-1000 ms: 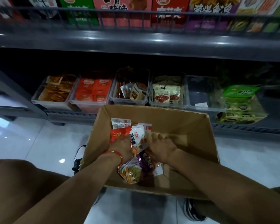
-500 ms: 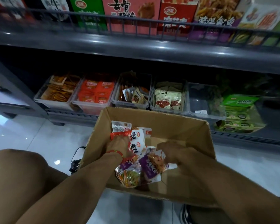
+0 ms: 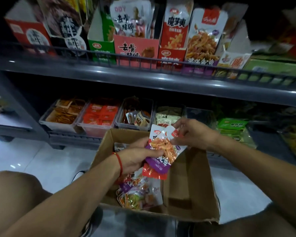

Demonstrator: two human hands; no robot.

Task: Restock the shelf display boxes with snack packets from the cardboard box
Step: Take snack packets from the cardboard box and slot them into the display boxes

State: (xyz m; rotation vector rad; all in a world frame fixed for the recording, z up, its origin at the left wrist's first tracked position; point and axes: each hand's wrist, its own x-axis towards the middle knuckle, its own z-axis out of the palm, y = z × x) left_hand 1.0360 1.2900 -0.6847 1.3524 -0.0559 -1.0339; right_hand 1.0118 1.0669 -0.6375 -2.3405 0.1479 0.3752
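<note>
An open cardboard box (image 3: pixel 191 185) sits on the floor in front of me, with several snack packets (image 3: pixel 140 195) lying at its left side. My left hand (image 3: pixel 137 157) grips a small stack of packets above the box, a purple and white one (image 3: pixel 162 151) on top and a red one (image 3: pixel 154 173) under it. My right hand (image 3: pixel 190 134) pinches the top corner of the stack. Display boxes stand on the upper shelf, among them a purple one (image 3: pixel 202 48) with matching packets.
Clear plastic bins (image 3: pixel 99 125) of snacks line the lower shelf behind the box; one bin (image 3: pixel 200 115) looks nearly empty. A wire rail (image 3: pixel 143 62) fronts the upper shelf. Green packs (image 3: pixel 232 127) lie at right. My knees frame the box on white floor tiles.
Both hands have lifted out of the box with a stack of packets. The view has tilted up, and the upper shelf's display boxes now show.
</note>
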